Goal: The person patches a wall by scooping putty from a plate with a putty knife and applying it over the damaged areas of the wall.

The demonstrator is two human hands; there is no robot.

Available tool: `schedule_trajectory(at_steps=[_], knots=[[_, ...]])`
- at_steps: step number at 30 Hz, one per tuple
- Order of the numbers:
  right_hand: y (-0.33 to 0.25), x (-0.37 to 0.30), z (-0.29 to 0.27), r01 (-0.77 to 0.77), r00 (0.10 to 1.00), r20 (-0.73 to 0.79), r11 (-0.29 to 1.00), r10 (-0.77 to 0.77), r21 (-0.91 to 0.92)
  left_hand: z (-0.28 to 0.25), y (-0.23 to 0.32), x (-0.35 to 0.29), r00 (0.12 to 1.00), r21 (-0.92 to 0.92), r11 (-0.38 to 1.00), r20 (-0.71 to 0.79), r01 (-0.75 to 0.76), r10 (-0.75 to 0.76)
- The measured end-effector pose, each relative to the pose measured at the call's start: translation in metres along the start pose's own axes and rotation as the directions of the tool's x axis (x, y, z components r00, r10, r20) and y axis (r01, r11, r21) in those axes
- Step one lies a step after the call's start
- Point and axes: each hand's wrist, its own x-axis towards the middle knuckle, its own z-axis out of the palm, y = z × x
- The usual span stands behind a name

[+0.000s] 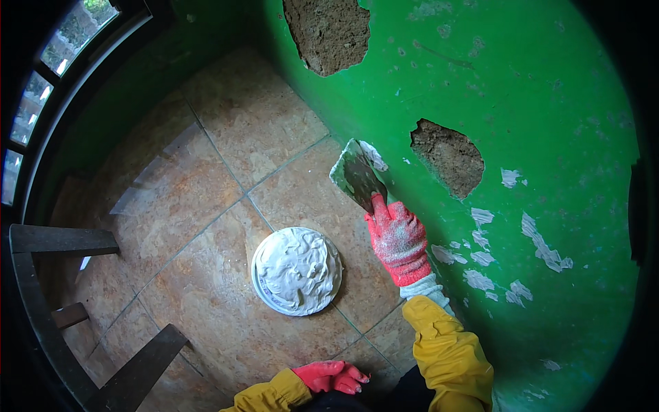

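My right hand (398, 240), in a red-and-grey work glove, is closed round a broad putty knife (358, 180). White paste coats the blade's far edge, and a lump of it (374, 156) sits at the corner by the green wall (535, 89); whether it touches the wall I cannot tell. My left hand (334, 377), in a red glove, rests low near my lap with nothing in it, fingers loosely bent and apart. Between the two hands and farther off, a round white lid or tub (258, 283) heaped with white paste (301, 268) stands on the floor.
Two patches of bare brown wall, one higher (329, 34) and one nearer (448, 159), break the green paint. Several white paste smears (539, 244) mark the wall to the right. Brown floor tiles (206, 275) lie below. Dark wooden furniture (41, 295) stands left, beneath a barred window (75, 34).
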Motion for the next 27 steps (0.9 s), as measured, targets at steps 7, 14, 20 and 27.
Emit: schedule_trajectory(at_steps=[7, 14, 20, 27], knots=[[0.007, -0.012, -0.005, -0.07, 0.997, 0.037, 0.997, 0.07, 0.018, 0.002, 0.0, 0.0, 1.0, -0.036, 0.999, -0.006, -0.008, 0.008], [0.014, -0.038, -0.018, -0.316, 0.948, 0.085, 0.875, 0.307, 0.367, 0.003, 0.002, 0.0, 1.0, 0.009, 1.0, -0.005, -0.013, 0.013], [0.026, -0.036, -0.008, -0.451, 0.872, 0.068, 0.74, 0.486, 0.5, 0.005, 0.003, 0.0, 1.0, -0.001, 1.0, 0.023, -0.014, 0.014], [0.022, -0.032, -0.006, -0.574, 0.796, 0.101, 0.69, 0.597, 0.442, 0.008, 0.005, -0.001, 0.999, 0.021, 0.999, 0.018, -0.027, 0.026]])
